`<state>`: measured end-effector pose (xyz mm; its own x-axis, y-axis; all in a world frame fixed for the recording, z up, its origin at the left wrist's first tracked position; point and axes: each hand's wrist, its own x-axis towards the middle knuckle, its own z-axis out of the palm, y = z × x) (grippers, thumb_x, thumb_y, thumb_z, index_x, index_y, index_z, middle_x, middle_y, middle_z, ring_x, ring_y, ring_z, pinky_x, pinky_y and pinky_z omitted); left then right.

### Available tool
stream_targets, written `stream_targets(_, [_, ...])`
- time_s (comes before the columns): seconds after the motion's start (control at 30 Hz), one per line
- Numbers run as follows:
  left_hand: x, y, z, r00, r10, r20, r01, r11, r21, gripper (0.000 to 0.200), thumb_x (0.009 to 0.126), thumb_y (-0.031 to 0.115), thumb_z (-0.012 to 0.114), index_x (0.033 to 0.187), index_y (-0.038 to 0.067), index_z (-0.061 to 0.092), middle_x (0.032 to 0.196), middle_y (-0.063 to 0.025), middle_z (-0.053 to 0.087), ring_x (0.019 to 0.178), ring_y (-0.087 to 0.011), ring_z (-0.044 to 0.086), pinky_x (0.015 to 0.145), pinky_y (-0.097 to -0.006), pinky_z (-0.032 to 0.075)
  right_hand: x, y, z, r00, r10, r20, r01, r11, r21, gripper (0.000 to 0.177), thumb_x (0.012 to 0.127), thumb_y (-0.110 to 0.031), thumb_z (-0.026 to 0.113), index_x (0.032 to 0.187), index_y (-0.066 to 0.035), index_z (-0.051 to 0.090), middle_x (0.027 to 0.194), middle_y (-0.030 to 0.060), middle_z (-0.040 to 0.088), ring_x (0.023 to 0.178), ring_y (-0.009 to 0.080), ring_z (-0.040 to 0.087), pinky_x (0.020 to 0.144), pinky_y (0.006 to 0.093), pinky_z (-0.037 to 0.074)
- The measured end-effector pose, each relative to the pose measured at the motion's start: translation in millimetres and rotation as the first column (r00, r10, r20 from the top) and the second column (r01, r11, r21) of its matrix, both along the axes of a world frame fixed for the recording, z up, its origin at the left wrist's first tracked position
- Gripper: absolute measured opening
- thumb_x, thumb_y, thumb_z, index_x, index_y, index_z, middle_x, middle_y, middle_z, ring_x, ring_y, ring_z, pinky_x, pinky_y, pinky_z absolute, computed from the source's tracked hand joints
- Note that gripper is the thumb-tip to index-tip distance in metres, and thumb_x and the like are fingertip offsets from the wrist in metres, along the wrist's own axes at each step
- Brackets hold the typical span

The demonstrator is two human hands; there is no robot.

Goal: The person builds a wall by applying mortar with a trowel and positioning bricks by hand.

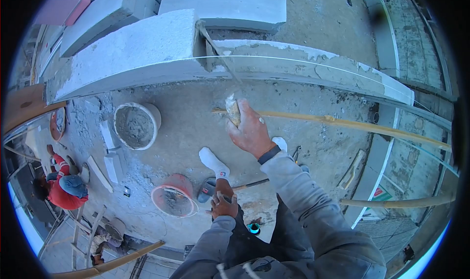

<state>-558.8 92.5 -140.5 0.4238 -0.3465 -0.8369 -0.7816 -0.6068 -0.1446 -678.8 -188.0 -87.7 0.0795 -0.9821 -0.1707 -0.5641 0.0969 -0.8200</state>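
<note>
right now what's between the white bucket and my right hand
Only bare, mortar-dusted floor lies between the white bucket and the right hand, which grips a mortar-caked tool. The head view shows this.

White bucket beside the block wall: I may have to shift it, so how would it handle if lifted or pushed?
The white bucket looks nearly full of grey mortar, so it is probably heavy for its size. Its broad base on the rough slab suggests it would drag rather than slide or tip. No handle shows; lifting looks awkward.
</note>
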Motion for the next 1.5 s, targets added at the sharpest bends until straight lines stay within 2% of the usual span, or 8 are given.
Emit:
stream_targets(0.2, [-6.3,-3.7,2.2,1.000,-0.006,0.001,0.006,0.999,0.033,0.074,0.080,0.052,0.053,0.135,0.007,0.031,0.139,-0.0137,0.032,0.129,-0.0322,0.029,0.099,-0.0670,0.013,-10.0,50.3,-2.1,0.995,0.095,0.018,-0.097,0.984,0.150,0.038,0.073,-0.016,0.061,0.104,-0.003,0.043,0.088,0.0217,0.058,0.081,0.0393,0.058,0.071,0.0433,0.046])
stream_targets(0.37, [-7.3,-0.6,-2.5,1.000,-0.010,0.000,0.010,0.999,0.047,0.075,0.079,0.053,0.052,0.135,0.007,0.030,0.140,-0.0132,0.031,0.129,-0.0320,0.029,0.099,-0.0670,0.013,4.1,50.3,0.1,0.991,-0.103,0.086,0.062,0.920,0.386,0.036,0.074,-0.020,0.059,0.100,-0.003,0.041,0.086,0.0240,0.058,0.083,0.0418,0.057,0.072,0.0466,0.044])
stream_targets(0.67, [-0.8,8.7,-9.2,0.997,-0.081,-0.019,0.082,0.995,0.052,0.079,0.076,0.054,0.055,0.136,0.009,0.030,0.141,-0.0117,0.030,0.130,-0.0305,0.029,0.098,-0.0676,0.016,98.8,-2.4,-24.8,0.932,-0.329,0.149,0.257,0.894,0.366,0.037,0.076,-0.022,0.055,0.105,-0.004,0.040,0.093,0.0269,0.057,0.086,0.0444,0.056,0.077,0.0488,0.043])
stream_targets(0.73, [6.4,26.7,-19.1,0.992,-0.126,-0.031,0.128,0.989,0.072,0.080,0.075,0.054,0.056,0.136,0.009,0.030,0.142,-0.0107,0.028,0.130,-0.0299,0.028,0.098,-0.0677,0.017,127.3,15.3,-40.5,0.933,-0.326,0.152,0.309,0.943,0.124,0.043,0.077,-0.020,0.058,0.108,0.001,0.037,0.090,0.0271,0.055,0.083,0.0440,0.055,0.075,0.0464,0.044])
stream_targets(0.8, [19.8,60.8,-42.8,0.912,-0.398,-0.103,0.411,0.893,0.181,0.081,0.073,0.050,0.060,0.135,0.009,0.030,0.144,-0.0071,0.025,0.130,-0.0282,0.028,0.096,-0.0679,0.021,139.6,50.3,-36.2,0.947,-0.295,0.127,0.281,0.953,0.117,0.043,0.078,-0.020,0.057,0.108,0.002,0.037,0.091,0.0277,0.055,0.084,0.0444,0.055,0.075,0.0468,0.044])
stream_targets(1.03, [34.5,97.1,-78.9,0.891,-0.418,-0.179,0.450,0.865,0.223,0.080,0.073,0.047,0.060,0.136,0.009,0.028,0.145,-0.0043,0.023,0.131,-0.0269,0.027,0.096,-0.0679,0.023,91.8,115.3,-13.0,0.963,-0.185,0.195,0.085,0.899,0.430,0.041,0.079,-0.020,0.058,0.107,0.002,0.037,0.092,0.0283,0.055,0.084,0.0449,0.055,0.074,0.0472,0.043])
stream_targets(1.23, [5.0,21.4,-19.0,0.996,-0.074,-0.052,0.078,0.994,0.082,0.079,0.074,0.050,0.057,0.135,0.009,0.028,0.144,-0.0079,0.025,0.130,-0.0287,0.028,0.098,-0.0684,0.016,88.7,59.4,-5.0,0.905,-0.383,0.183,0.253,0.833,0.493,0.039,0.079,-0.023,0.057,0.103,-0.002,0.035,0.089,0.0302,0.054,0.085,0.0461,0.055,0.074,0.0478,0.043])
stream_targets(1.5, [1.9,4.5,-16.6,0.961,-0.238,-0.139,0.273,0.892,0.360,0.075,0.079,0.052,0.050,0.136,0.008,0.029,0.142,-0.0097,0.028,0.130,-0.0301,0.026,0.098,-0.0672,0.015,54.5,100.3,15.4,0.910,-0.247,0.334,0.010,0.816,0.578,0.044,0.079,-0.027,0.056,0.108,-0.001,0.036,0.090,0.0260,0.056,0.086,0.0382,0.058,0.075,0.0426,0.045])
